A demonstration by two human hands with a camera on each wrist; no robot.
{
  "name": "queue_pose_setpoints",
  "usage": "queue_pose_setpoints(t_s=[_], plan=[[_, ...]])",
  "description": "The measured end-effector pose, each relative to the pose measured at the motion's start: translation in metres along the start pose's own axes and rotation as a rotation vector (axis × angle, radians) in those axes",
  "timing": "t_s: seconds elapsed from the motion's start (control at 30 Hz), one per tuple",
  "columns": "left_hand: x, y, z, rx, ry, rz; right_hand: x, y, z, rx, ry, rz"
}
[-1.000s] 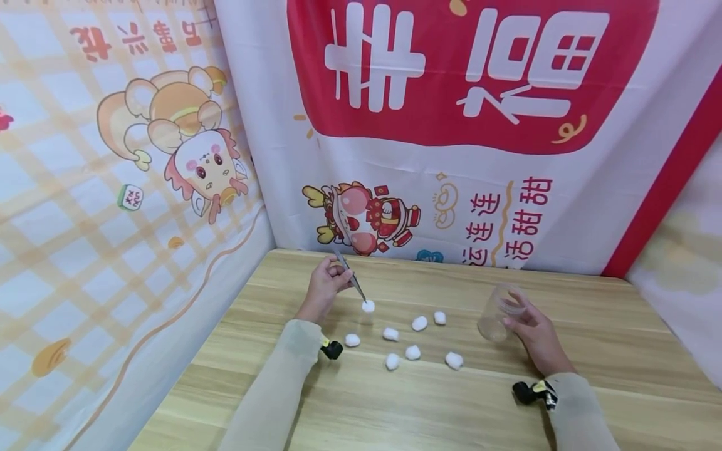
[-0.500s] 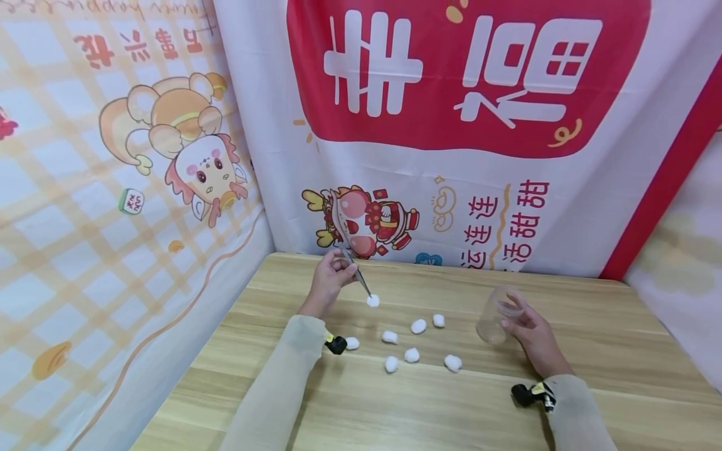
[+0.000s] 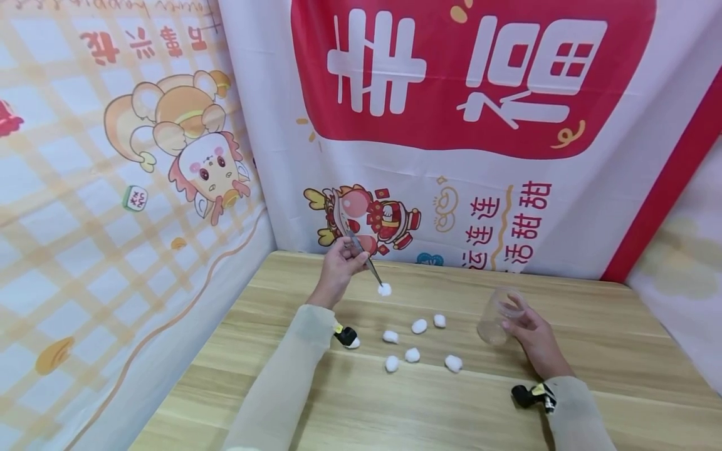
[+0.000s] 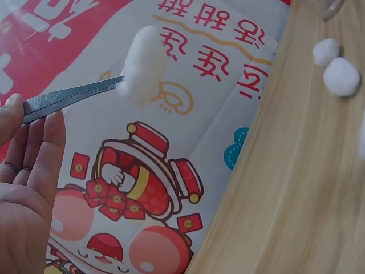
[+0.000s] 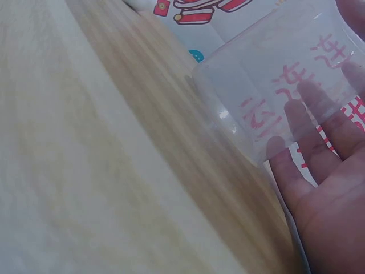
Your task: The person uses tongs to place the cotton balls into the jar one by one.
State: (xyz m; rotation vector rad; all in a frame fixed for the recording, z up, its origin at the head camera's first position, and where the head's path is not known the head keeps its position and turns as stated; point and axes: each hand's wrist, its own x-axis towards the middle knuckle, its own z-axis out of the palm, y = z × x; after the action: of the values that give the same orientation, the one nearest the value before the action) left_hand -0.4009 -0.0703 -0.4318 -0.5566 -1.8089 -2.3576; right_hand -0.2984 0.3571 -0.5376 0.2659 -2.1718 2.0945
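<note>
My left hand [image 3: 340, 266] pinches metal tweezers [image 4: 74, 99] between thumb and fingers. A white cotton ball [image 4: 142, 65] is caught in the tweezer tips, raised above the table in the head view. On the right, my right hand [image 3: 533, 335] holds a clear plastic cup [image 3: 496, 316], its fingers wrapped round the side near the rim. In the right wrist view the cup [image 5: 256, 85] is see-through, and nothing shows inside it. Several more cotton balls [image 3: 419, 326] lie scattered on the table between the two hands.
The wood-grain table [image 3: 429, 413] meets a printed cloth backdrop [image 3: 440, 163] at its far edge, with another patterned cloth [image 3: 141, 250] along the left. One cotton ball [image 3: 354, 343] is partly hidden behind the left wrist's black camera [image 3: 345, 335].
The left hand has moved right and away from me, carrying the cotton ball in the tweezers higher off the table. The right hand and cup have stayed nearly still.
</note>
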Motion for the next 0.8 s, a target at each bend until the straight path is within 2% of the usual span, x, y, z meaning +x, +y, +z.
queue_pose_setpoints(t_s=[0.2,0.8], plan=[[0.005,0.003,0.012,-0.012,-0.029,0.005,-0.001,-0.002,0.003,-0.080,0.022,0.016],[0.014,0.006,0.048,-0.045,-0.035,0.031,0.001,0.001,0.001,-0.117,0.016,-0.002]])
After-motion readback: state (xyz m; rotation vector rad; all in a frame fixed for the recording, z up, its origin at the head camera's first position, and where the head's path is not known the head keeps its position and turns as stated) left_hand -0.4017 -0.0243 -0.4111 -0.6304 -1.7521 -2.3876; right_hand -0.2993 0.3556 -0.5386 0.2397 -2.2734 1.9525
